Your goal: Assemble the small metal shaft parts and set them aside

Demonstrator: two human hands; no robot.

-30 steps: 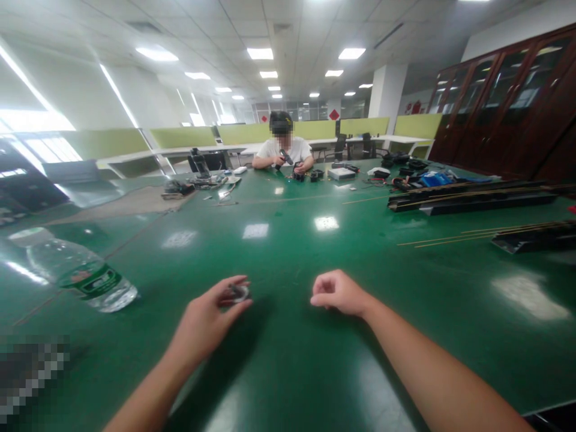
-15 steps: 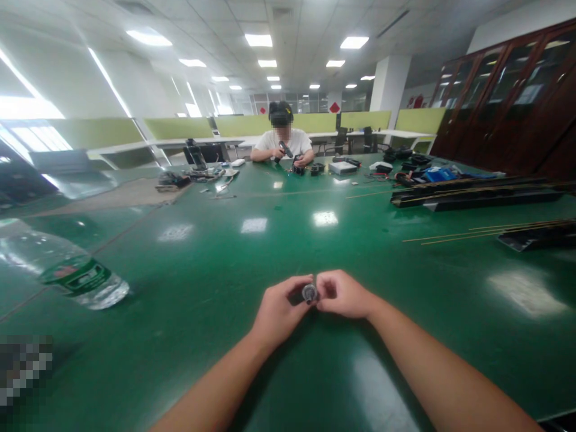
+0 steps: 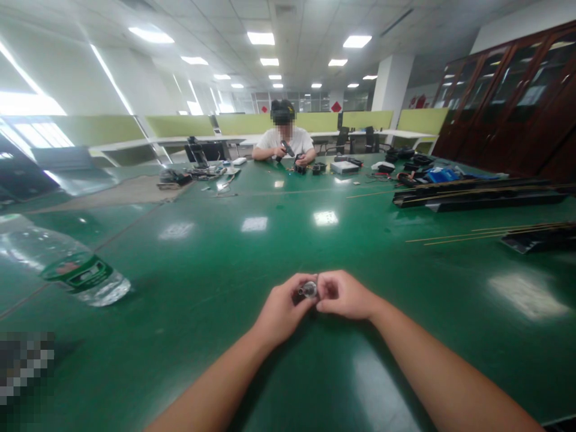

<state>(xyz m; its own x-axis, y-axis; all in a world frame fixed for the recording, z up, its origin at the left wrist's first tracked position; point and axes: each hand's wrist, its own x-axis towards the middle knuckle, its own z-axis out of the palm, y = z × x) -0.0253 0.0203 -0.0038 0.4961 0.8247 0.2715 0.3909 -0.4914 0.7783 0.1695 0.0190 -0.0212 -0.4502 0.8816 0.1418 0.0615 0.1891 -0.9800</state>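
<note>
Between my hands, over the green table [image 3: 216, 336], is a small round grey, shiny piece [image 3: 309, 290] with a little ring-like stub at its left side. It is too small to name its kind. My left hand [image 3: 281, 309] pinches it, the thumb below and the fingers above. My right hand [image 3: 345, 295] is closed, its thumb and curled fingertips pressed against the right side of the same piece. Both hands almost meet there, low above the tabletop. Part of the piece is hidden by the fingers.
A clear plastic bottle [image 3: 83, 273] with a green label is at the left. A blurred-out object [image 3: 24, 366] lies at the lower left. Across the table a person [image 3: 284, 141] handles dark parts. Black channels [image 3: 481, 195] and thin rods [image 3: 468, 237] lie at the right.
The round piece has turned between my fingers: its small stub has gone from the bottom to the left side. My hands have stayed in nearly the same place.
</note>
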